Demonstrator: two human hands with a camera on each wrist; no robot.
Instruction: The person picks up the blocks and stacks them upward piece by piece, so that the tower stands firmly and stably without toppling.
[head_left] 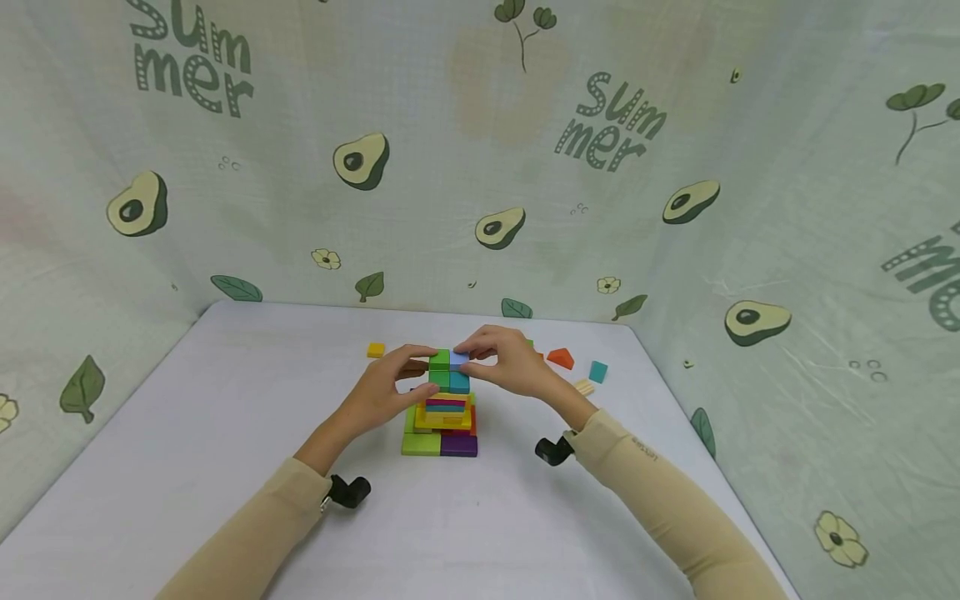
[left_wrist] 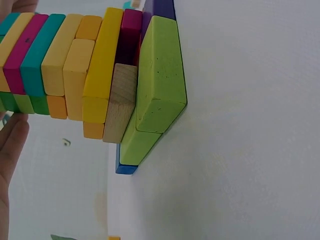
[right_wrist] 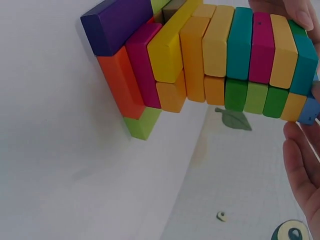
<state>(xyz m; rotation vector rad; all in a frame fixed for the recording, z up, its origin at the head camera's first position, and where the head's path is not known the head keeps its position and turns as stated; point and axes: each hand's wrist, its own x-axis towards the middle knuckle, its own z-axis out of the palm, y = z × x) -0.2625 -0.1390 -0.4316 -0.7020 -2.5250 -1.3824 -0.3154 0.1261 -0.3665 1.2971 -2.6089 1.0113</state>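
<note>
A tower of coloured wooden blocks (head_left: 447,412) stands on the white table in front of me, wide at the base and narrow above. A green block (head_left: 439,360) and a light blue block (head_left: 459,360) lie side by side on top. My right hand (head_left: 510,360) holds the light blue block between thumb and fingers. Beside the upper left side, my left hand (head_left: 382,392) touches the green blocks, its index finger near the top and its thumb lower down. In the right wrist view, a teal block (right_wrist: 304,66) sits just below the top layer.
Loose pieces lie behind the tower: a yellow block (head_left: 376,350) to the left, an orange-red block (head_left: 560,358), a teal block (head_left: 597,372) and pale sticks (head_left: 584,387) to the right. A printed cloth (head_left: 420,267) hangs behind and beside the table (head_left: 225,400).
</note>
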